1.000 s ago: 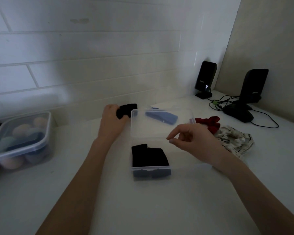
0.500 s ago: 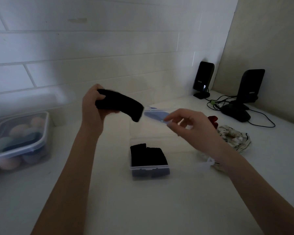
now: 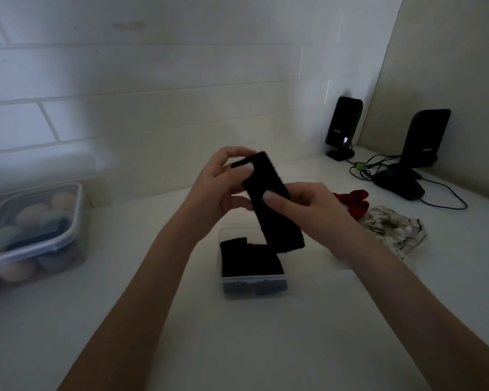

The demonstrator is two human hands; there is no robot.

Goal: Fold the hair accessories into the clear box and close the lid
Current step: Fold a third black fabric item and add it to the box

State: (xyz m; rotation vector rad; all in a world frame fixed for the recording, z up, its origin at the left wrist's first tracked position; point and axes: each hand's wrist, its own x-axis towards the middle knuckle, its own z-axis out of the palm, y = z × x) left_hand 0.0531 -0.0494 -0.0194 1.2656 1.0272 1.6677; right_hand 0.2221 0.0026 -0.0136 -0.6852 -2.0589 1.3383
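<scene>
A black headband (image 3: 277, 218) hangs in the air above the small clear box (image 3: 253, 285). My left hand (image 3: 218, 187) pinches its upper end. My right hand (image 3: 314, 213) grips its middle from the right side. The band's lower end dangles just over the box. A folded black accessory (image 3: 246, 259) lies inside the box. The box's open lid is hidden behind my hands. A red scrunchie (image 3: 353, 200) and a white patterned scrunchie (image 3: 393, 230) lie on the counter to the right of the box.
A lidded plastic container (image 3: 31, 235) of coloured sponges stands at the left. Two black speakers (image 3: 342, 128) (image 3: 424, 139) with cables stand at the back right by a tiled wall. The white counter (image 3: 237, 348) stretches toward me.
My left hand lifted the black headband from behind the box and brought it over the box. My right hand came up and took hold of the band's middle.
</scene>
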